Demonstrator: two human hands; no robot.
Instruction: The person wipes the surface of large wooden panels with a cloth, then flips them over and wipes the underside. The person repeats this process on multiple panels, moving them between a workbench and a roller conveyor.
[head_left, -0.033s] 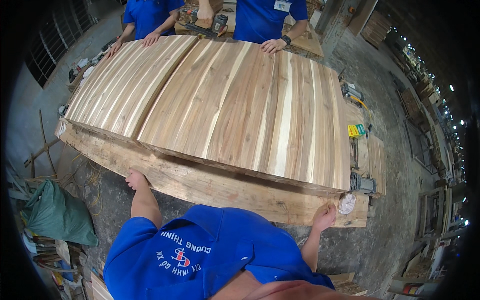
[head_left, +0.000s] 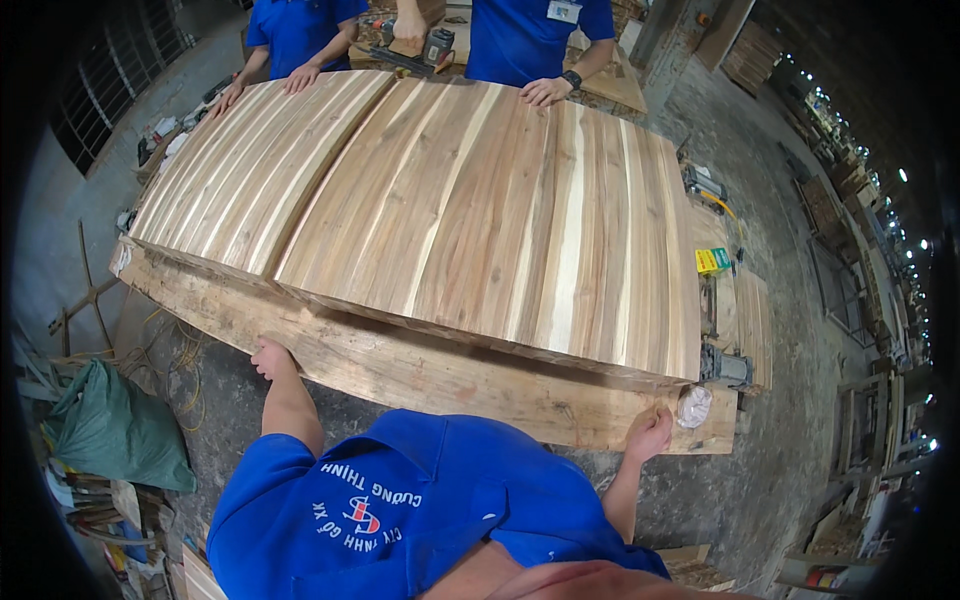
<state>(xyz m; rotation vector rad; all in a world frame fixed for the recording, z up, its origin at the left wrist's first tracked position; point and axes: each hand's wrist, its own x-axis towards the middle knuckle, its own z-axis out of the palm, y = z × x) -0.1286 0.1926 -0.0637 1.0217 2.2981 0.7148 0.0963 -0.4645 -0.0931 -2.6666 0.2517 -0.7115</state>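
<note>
The large striped panel (head_left: 490, 220) lies over the wooden bench (head_left: 400, 365), its long axis seemingly left to right, its strips pointing away from the person. At the bench's near edge, left hand (head_left: 272, 358) and right hand (head_left: 652, 432) have curled fingers; whether they grip it, I cannot tell. The step seems waiting, and shifting the panel would call for both hands.

I have the left forearm (head_left: 292, 410) extended forward, its hand (head_left: 268, 358) bent at the wrist with the fingers partly curled. On my right, the bare forearm (head_left: 622, 495) angles outward, and the right hand (head_left: 650, 432) is loosely bent; I can't make out its grip.
</note>
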